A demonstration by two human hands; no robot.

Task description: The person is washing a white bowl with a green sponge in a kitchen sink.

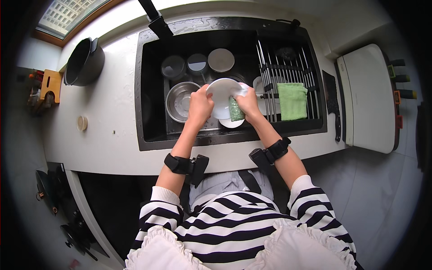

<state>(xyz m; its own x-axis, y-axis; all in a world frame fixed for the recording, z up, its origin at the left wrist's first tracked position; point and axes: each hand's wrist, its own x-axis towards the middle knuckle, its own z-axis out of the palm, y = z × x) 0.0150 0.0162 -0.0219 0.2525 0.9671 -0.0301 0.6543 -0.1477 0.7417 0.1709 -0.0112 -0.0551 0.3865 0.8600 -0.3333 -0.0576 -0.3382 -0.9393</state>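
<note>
Over the dark sink (153, 145) I hold a white bowl (221, 98), tilted so that its inside faces me. My left hand (200, 104) grips the bowl's left rim. My right hand (248, 104) presses a green scrubbing sponge (236, 109) against the bowl's right side. Just left of my left hand sits a metal basin (175, 103). Another white dish (232, 123) shows partly below the bowl. Farther back in the sink stand a round beige dish (221, 60) and two round containers, a clear one (173, 67) and a darker one (197, 63).
A roll-up drying rack (293, 72) with a green cloth (292, 101) spans the sink's right side. Beyond it lie a cleaver (332, 101) and a white knife-and-board holder (368, 98). A black faucet (160, 28) reaches in from behind. On the left counter stands a dark pot (86, 64).
</note>
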